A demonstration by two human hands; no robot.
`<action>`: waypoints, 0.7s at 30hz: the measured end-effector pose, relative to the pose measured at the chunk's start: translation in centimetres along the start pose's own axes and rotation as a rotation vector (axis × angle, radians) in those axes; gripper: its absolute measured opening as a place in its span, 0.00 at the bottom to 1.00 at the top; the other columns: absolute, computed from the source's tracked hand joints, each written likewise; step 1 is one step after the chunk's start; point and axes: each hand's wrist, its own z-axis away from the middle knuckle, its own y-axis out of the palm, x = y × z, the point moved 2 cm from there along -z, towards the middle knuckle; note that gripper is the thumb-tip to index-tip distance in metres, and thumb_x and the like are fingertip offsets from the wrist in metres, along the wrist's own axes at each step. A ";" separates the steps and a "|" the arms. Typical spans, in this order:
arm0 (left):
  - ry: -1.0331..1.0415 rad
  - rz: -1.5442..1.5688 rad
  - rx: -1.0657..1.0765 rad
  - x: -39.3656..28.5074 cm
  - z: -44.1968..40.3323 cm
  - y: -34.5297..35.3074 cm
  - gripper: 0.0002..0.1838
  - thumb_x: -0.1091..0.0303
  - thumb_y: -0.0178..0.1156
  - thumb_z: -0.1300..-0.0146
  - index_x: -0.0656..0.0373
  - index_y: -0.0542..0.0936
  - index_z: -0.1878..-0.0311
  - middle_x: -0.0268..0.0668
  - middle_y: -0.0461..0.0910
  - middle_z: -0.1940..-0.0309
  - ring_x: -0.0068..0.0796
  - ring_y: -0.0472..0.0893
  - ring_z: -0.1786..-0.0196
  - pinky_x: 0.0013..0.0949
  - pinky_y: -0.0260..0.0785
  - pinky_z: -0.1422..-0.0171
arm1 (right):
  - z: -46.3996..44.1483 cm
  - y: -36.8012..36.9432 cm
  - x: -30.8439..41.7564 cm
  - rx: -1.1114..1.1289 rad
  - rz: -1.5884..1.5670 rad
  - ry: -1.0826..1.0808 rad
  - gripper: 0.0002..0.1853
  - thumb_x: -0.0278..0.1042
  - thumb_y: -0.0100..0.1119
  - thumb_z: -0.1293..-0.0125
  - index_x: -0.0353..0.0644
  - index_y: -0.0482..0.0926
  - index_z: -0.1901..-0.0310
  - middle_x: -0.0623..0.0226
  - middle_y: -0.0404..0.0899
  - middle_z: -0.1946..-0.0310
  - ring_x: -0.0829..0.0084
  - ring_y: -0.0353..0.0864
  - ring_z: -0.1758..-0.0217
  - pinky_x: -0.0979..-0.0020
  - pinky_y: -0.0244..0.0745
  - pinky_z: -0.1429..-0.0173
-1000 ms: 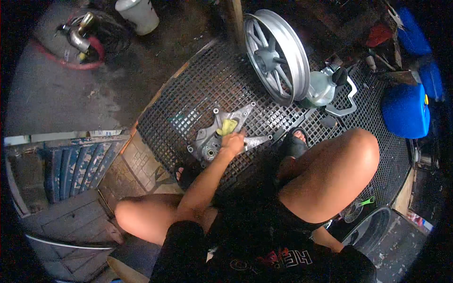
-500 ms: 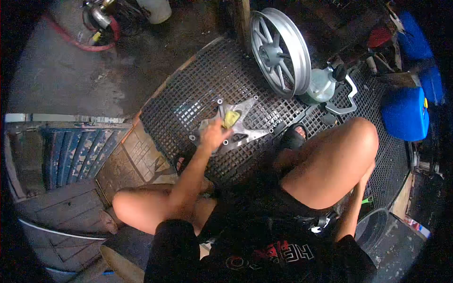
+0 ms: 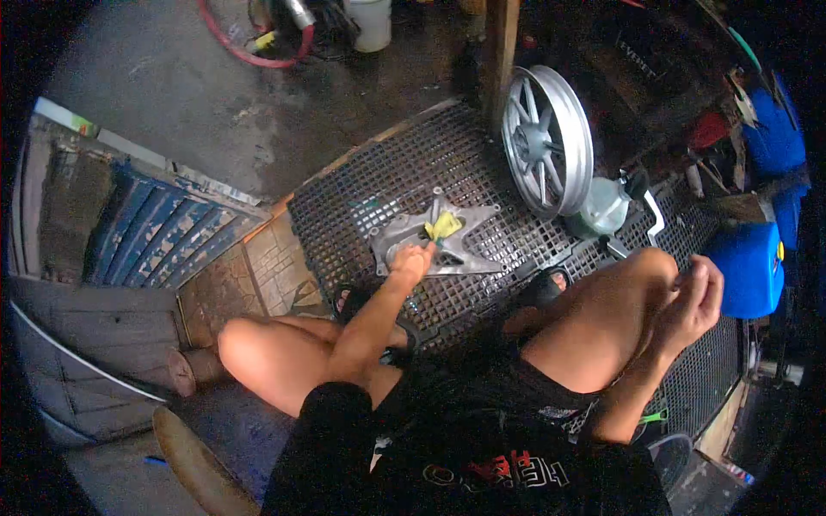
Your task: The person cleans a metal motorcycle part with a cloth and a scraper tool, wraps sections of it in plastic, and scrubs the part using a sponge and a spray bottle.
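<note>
My left hand [image 3: 413, 261] reaches forward and is closed on a yellow sponge [image 3: 443, 225] with a bit of teal at its lower edge. The sponge touches a flat cast-metal part [image 3: 397, 230], silver-grey, with pointed arms and bolt holes, lying on the black grid mat [image 3: 335, 202]. My fingertips are partly hidden behind the hand. Off to the side, my right hand [image 3: 691, 308] is raised beside my right knee, fingers loosely bent, with nothing visible in it.
A silver spoked wheel rim [image 3: 564, 142] stands upright against a wooden post [image 3: 500, 64]. Next to it are a translucent jug [image 3: 600, 209] and a silver bracket [image 3: 656, 217]. Blue canisters [image 3: 744, 279] stand at right, a white bucket [image 3: 370, 24] at the back.
My right hand has risen from beside my right thigh to the knee. My left hand still works the sponge on the metal part. The whole view has shifted.
</note>
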 end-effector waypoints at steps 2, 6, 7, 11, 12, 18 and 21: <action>-0.008 0.014 0.039 0.1 0.0 -0.3 0.18 0.60 0.43 0.28 0.52 0.71 0.39 0.54 0.83 0.57 0.54 0.83 0.50 0.51 0.75 0.47 | 1.7 2.4 1.5 0.210 -0.023 -0.131 0.08 0.29 0.57 0.30 0.33 0.82 0.62 0.65 0.82 0.68 0.77 0.76 0.68 0.75 0.68 0.63; -0.016 0.122 0.075 -0.1 1.1 -0.4 0.18 0.63 0.38 0.28 0.53 0.72 0.42 0.54 0.83 0.51 0.57 0.83 0.50 0.52 0.74 0.43 | 3.9 7.0 8.0 0.573 0.245 -0.271 0.05 0.27 0.63 0.36 0.34 0.82 0.65 0.60 0.83 0.69 0.70 0.80 0.68 0.70 0.73 0.62; -0.011 0.149 0.082 0.0 1.1 -1.0 0.17 0.63 0.38 0.28 0.54 0.72 0.42 0.54 0.82 0.51 0.57 0.83 0.50 0.53 0.74 0.44 | 4.7 7.8 7.7 0.634 0.132 -0.121 0.04 0.26 0.63 0.36 0.34 0.82 0.65 0.60 0.83 0.69 0.70 0.80 0.70 0.71 0.73 0.62; 0.023 0.188 0.087 0.1 2.2 -6.3 0.15 0.63 0.43 0.29 0.58 0.74 0.47 0.54 0.83 0.55 0.57 0.84 0.53 0.54 0.76 0.47 | 7.4 10.8 6.2 0.704 -0.175 0.040 0.06 0.26 0.62 0.35 0.32 0.82 0.64 0.60 0.82 0.71 0.73 0.80 0.68 0.73 0.73 0.61; 0.067 0.119 0.079 0.4 2.2 -6.9 0.14 0.63 0.45 0.30 0.58 0.75 0.48 0.54 0.84 0.56 0.57 0.84 0.54 0.54 0.76 0.47 | 8.0 11.8 5.8 0.712 -0.247 0.105 0.07 0.28 0.60 0.33 0.32 0.81 0.63 0.64 0.80 0.72 0.77 0.77 0.71 0.75 0.71 0.64; 0.025 0.317 -0.468 9.2 -0.6 -5.3 0.11 0.62 0.56 0.34 0.60 0.78 0.57 0.51 0.84 0.65 0.52 0.85 0.58 0.50 0.77 0.55 | 9.9 22.0 -1.1 0.742 -0.253 0.414 0.13 0.37 0.58 0.30 0.33 0.82 0.56 0.64 0.83 0.67 0.79 0.78 0.62 0.75 0.73 0.58; -0.402 0.785 -0.626 8.4 1.9 -4.1 0.14 0.57 0.58 0.34 0.60 0.77 0.60 0.49 0.84 0.66 0.53 0.84 0.59 0.52 0.74 0.53 | 14.5 26.5 -16.7 0.762 0.001 0.289 0.13 0.41 0.54 0.28 0.41 0.83 0.57 0.64 0.82 0.69 0.69 0.80 0.68 0.67 0.73 0.64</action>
